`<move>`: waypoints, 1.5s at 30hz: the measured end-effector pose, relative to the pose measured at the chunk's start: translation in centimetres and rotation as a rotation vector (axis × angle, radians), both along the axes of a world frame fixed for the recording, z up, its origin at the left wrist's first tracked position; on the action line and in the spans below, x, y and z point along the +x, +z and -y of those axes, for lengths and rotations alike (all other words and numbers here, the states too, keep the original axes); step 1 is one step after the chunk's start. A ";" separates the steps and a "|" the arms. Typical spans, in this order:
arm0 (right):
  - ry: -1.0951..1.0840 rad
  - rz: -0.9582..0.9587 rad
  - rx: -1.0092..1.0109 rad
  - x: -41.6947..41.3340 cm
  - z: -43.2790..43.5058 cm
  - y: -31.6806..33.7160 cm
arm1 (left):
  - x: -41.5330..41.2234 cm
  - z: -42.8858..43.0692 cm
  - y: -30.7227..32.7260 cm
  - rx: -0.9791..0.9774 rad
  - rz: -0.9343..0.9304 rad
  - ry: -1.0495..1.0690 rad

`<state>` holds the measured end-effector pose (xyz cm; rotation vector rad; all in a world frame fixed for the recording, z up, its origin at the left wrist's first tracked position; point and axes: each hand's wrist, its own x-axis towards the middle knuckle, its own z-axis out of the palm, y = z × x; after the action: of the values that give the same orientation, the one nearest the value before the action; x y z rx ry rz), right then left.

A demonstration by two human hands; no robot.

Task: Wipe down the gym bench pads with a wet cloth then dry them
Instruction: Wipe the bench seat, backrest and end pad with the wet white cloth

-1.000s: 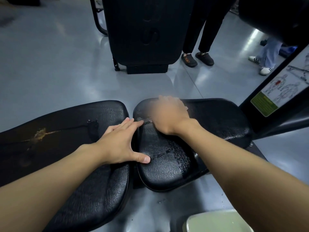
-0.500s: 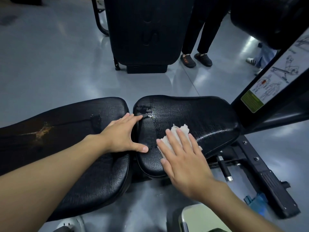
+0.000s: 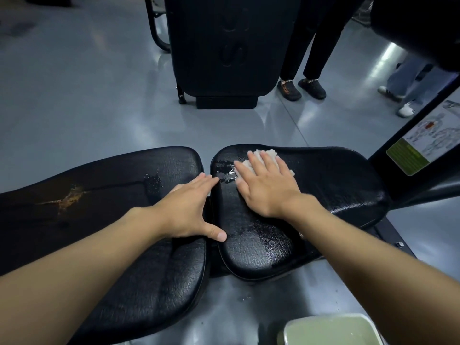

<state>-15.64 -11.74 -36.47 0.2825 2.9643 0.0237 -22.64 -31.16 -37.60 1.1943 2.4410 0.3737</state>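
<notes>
Two black bench pads lie side by side. The right pad (image 3: 336, 185) glistens wet, with a puddle near its far left corner. My right hand (image 3: 266, 185) presses flat, fingers straight, on a white cloth (image 3: 267, 153) at the pad's far edge. My left hand (image 3: 189, 210) rests open on the inner end of the left pad (image 3: 104, 195), its thumb on the right pad's near edge. The left pad has a worn brown tear (image 3: 66, 199) and a damp patch.
A pale green basin (image 3: 328, 329) sits on the grey floor at the bottom right. A black machine block (image 3: 219, 46) stands ahead. Two people's legs and shoes (image 3: 301, 88) are behind it. A machine frame with an exercise chart (image 3: 423, 143) rises at right.
My right hand slid the cloth from the pad's near middle to its far edge, after coming back toward me half a second before. The left hand stayed in place.
</notes>
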 end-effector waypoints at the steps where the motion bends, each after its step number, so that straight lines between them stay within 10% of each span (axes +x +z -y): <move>1: -0.014 0.019 -0.007 -1.4 -0.2 0.0 | 0.0 0.0 -0.2 0.008 -0.002 0.003; 11: -0.054 0.119 0.009 -7.4 -0.5 0.2 | 0.0 -0.1 -0.2 0.019 -0.029 0.016; 30: 0.168 -0.171 0.039 13.3 4.5 -1.7 | 1.2 0.1 0.8 0.047 0.048 0.093; 45: 0.030 0.030 -0.010 -3.3 1.0 -0.1 | -0.1 1.3 -0.6 0.073 0.033 0.026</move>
<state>-18.90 -12.73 -36.54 0.2339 2.9381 0.0167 -22.75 -32.48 -38.18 1.1780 2.4357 0.4894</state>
